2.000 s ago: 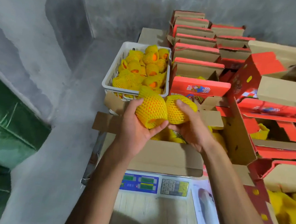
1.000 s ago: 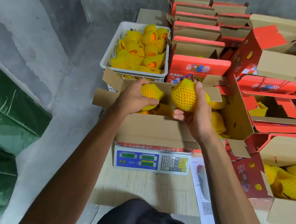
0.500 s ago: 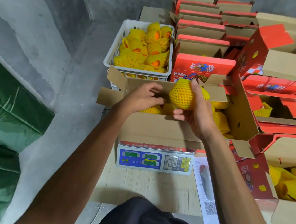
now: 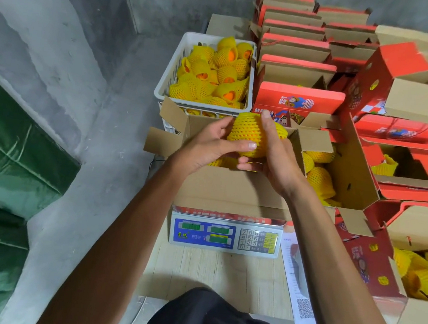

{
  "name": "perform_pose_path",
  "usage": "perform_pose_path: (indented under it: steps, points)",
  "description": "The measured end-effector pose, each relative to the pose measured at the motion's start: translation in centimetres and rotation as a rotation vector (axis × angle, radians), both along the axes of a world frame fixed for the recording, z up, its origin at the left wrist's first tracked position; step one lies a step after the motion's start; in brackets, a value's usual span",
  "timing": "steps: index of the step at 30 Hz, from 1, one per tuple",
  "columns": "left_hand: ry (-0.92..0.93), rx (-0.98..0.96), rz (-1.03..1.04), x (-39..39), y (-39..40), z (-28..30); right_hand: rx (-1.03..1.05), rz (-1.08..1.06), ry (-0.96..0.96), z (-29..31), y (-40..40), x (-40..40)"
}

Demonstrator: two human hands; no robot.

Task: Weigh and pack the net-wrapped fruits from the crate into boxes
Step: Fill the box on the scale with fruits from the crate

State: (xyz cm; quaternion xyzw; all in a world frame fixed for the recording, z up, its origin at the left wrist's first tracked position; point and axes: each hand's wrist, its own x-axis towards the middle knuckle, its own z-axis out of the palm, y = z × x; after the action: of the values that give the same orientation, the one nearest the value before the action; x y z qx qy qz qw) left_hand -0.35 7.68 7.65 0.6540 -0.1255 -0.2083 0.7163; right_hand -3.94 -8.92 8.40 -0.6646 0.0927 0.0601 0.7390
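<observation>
Left to right: my left hand [image 4: 206, 145] and right hand [image 4: 274, 152], both grips holding one netted fruit [image 4: 246, 136] above the open box [image 4: 231, 189] on the scale [image 4: 225, 234]. I'd lower it gently into a gap, net snug, then read the weight.

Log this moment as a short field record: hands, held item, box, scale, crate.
left hand: grips the fruit's left side
right hand: wraps its right side
held item: one yellow net-wrapped fruit, above the open box
box: cardboard, flaps open, sits on the scale, fruits inside
scale: digital, display unreadable
crate: white, behind the box, full of wrapped fruits
</observation>
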Motion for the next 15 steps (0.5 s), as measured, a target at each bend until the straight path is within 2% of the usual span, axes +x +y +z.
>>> perform_pose_path:
  steps: [4, 10, 15]
  points:
    - [-0.055, 0.043, 0.089, 0.0, 0.2, 0.5, -0.075, 0.046, 0.047, 0.4, -0.2, 0.5]
    - [0.008, 0.11, 0.213, 0.8, 0.4, 1.0, -0.22, -0.019, 0.038, 0.5, -0.7, 1.3]
    - [-0.118, 0.444, 0.242, 1.0, 1.3, 1.0, -0.504, -0.104, -0.031, -0.5, -1.3, 2.1]
